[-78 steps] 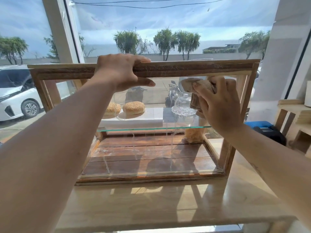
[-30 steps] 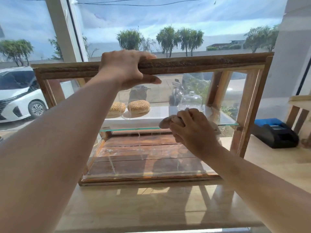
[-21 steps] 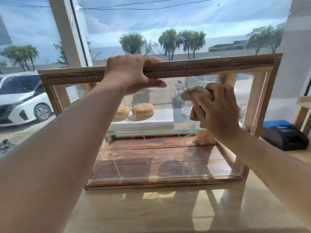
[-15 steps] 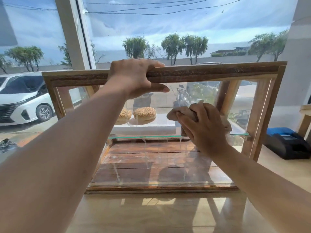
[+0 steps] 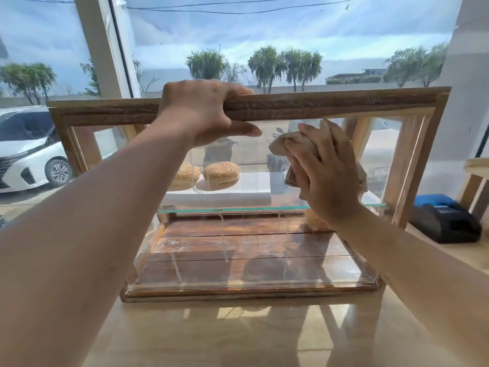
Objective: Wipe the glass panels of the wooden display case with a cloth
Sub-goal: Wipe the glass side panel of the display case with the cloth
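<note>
Seen from the head camera: a wooden display case [image 5: 344, 104] standing on a pale counter [image 5: 238, 335] near a big window. Left hand [image 5: 203, 112] closed over the top rail of the raised front frame, thumb underneath, probably to keep this glass panel [image 5: 304, 260] steady and tilted up during the wiping. Right hand [image 5: 325, 178] pressing a bunched beige cloth [image 5: 288, 144] flat against the upper right part of the same panel, fingers curled around the cloth to hold it. Inside, on the glass shelf [image 5: 238, 209], two sesame buns [image 5: 221, 172] side by side at the left, on a white board. To the right of the case, one black device [image 5: 444, 223] on the counter. Outside, far left, one white car [image 5: 29, 154]. Lower part of the panel showing streaks, so likely not yet finished
</note>
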A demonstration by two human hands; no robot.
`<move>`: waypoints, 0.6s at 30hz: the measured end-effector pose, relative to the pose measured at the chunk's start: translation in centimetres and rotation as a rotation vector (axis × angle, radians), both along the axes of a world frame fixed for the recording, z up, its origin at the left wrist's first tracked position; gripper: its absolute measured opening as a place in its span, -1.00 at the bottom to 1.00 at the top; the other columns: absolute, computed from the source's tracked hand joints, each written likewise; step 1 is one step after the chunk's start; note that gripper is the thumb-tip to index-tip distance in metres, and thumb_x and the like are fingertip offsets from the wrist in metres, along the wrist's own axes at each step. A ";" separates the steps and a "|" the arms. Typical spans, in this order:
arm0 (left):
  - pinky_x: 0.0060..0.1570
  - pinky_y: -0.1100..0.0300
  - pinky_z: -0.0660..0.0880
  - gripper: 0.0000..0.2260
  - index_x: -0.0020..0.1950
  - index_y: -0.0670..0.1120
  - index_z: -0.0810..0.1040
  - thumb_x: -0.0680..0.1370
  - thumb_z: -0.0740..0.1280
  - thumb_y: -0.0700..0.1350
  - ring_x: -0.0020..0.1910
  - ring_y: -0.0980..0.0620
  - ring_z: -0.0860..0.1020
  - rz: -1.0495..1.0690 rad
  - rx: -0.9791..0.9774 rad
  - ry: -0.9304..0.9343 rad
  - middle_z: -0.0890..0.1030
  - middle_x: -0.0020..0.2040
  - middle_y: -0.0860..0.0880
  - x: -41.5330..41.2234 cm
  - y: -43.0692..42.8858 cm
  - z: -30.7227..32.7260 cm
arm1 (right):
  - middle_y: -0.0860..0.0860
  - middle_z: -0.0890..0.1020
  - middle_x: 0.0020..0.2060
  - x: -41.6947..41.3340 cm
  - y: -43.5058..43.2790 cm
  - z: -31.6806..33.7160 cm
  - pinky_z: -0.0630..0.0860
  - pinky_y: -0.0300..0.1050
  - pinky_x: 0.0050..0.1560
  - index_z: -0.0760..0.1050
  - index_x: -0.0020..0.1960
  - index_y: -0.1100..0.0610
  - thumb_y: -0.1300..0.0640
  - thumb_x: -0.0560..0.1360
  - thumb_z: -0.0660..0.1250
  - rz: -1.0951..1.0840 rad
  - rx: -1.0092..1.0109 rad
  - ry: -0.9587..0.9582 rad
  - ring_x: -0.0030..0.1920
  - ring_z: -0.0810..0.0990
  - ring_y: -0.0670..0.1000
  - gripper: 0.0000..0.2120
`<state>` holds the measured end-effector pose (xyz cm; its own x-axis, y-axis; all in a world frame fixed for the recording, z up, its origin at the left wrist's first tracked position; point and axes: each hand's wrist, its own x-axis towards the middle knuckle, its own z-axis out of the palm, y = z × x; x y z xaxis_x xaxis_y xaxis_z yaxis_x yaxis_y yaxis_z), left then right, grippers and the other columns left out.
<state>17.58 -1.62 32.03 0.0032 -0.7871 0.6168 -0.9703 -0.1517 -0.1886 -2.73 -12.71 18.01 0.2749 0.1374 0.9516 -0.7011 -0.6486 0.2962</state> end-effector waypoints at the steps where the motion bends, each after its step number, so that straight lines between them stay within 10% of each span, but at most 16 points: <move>1: -0.01 0.10 0.37 -0.20 0.42 0.42 0.25 0.21 0.05 0.65 0.19 -0.09 0.52 -0.001 -0.002 0.002 0.56 0.26 0.11 0.0 0.0 0.0 | 0.17 0.55 0.35 0.5 0.1 -0.7 0.44 0.23 0.35 0.53 0.33 0.13 0.12 0.68 0.29 0.006 -0.002 0.003 0.37 0.43 0.34 -0.75; 9: -0.04 0.11 0.36 -0.21 0.40 0.43 0.27 0.21 0.06 0.67 0.17 -0.08 0.54 -0.009 -0.020 0.017 0.57 0.23 0.14 0.2 -0.1 0.0 | 0.11 0.38 0.51 -6.3 -1.5 -10.0 0.28 0.22 0.50 0.31 0.55 0.07 0.23 0.68 0.24 -0.115 -0.137 0.508 0.48 0.37 0.28 -0.55; 18: -0.06 0.12 0.34 -0.23 0.39 0.40 0.30 0.23 0.11 0.64 0.14 -0.07 0.53 -0.030 -0.018 0.036 0.59 0.19 0.14 -0.1 0.1 -0.1 | 0.10 0.38 0.36 -2.2 -0.8 0.2 0.43 0.25 0.35 0.52 0.43 0.15 0.19 0.68 0.27 -0.067 -0.059 0.070 0.33 0.32 0.29 -0.67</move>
